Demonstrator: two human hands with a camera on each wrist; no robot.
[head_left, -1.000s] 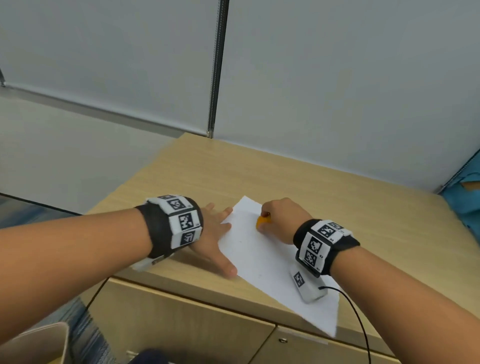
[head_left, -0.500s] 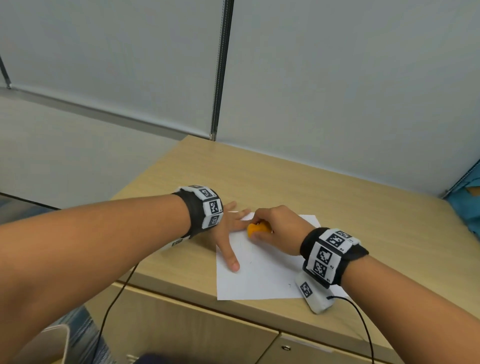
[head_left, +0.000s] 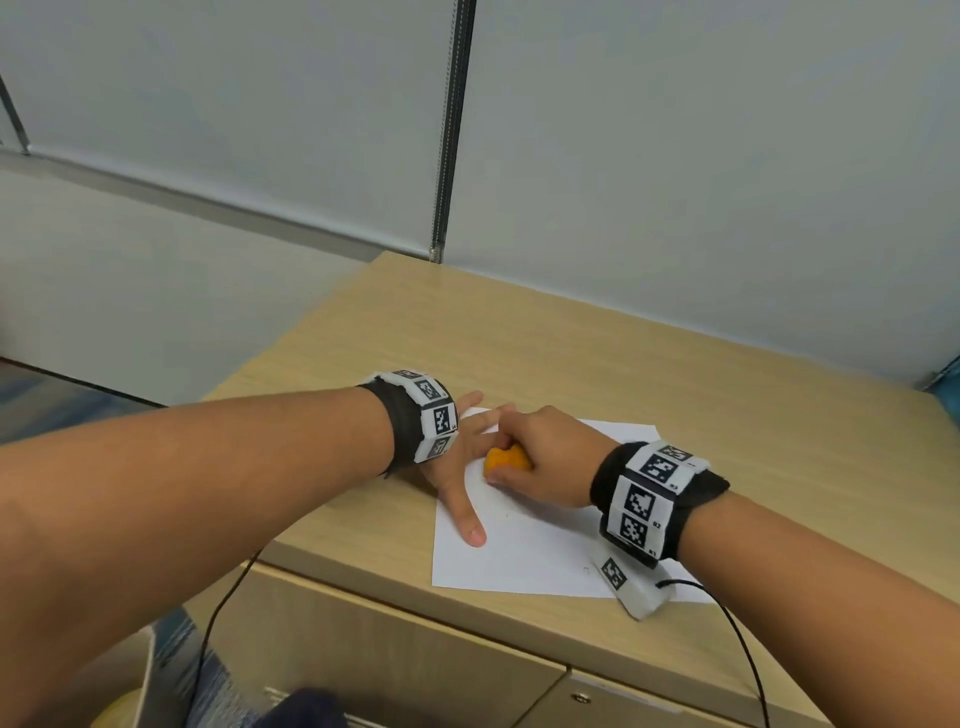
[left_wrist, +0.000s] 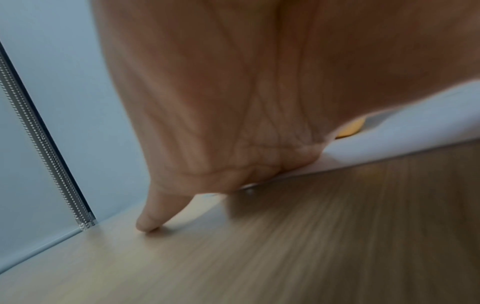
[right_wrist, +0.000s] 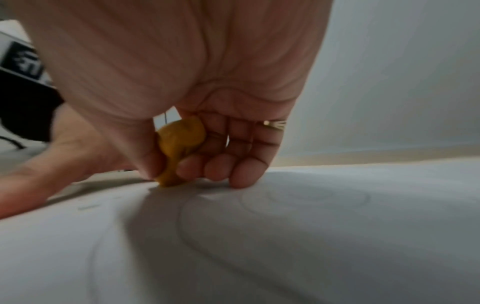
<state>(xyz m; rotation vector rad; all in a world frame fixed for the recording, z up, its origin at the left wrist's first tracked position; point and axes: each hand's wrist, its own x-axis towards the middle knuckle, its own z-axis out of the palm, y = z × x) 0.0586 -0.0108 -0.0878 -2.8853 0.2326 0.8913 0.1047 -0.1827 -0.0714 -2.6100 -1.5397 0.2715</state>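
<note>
A white sheet of paper (head_left: 530, 551) lies near the front edge of a wooden cabinet top (head_left: 597, 358). My left hand (head_left: 457, 467) lies flat with spread fingers on the sheet's left edge and holds it down. My right hand (head_left: 545, 457) grips a small orange lump, like an eraser (head_left: 506, 460), and presses its tip on the paper beside the left hand. In the right wrist view the orange eraser (right_wrist: 179, 148) sits between thumb and curled fingers, and faint pencil curves show on the paper (right_wrist: 285, 236). A sliver of the eraser (left_wrist: 350, 128) shows in the left wrist view.
Grey partition walls (head_left: 675, 156) with a metal strip (head_left: 449, 130) rise behind the cabinet. Cabinet doors (head_left: 415, 654) are below the front edge. A cable (head_left: 218, 613) hangs from my left wrist and another (head_left: 743, 644) from the right. A blue object (head_left: 950, 389) is at the far right.
The paper has turned so that its edges now run nearly square to the cabinet front. My left hand has shifted right onto it, and my right hand with the eraser has come closer to it.
</note>
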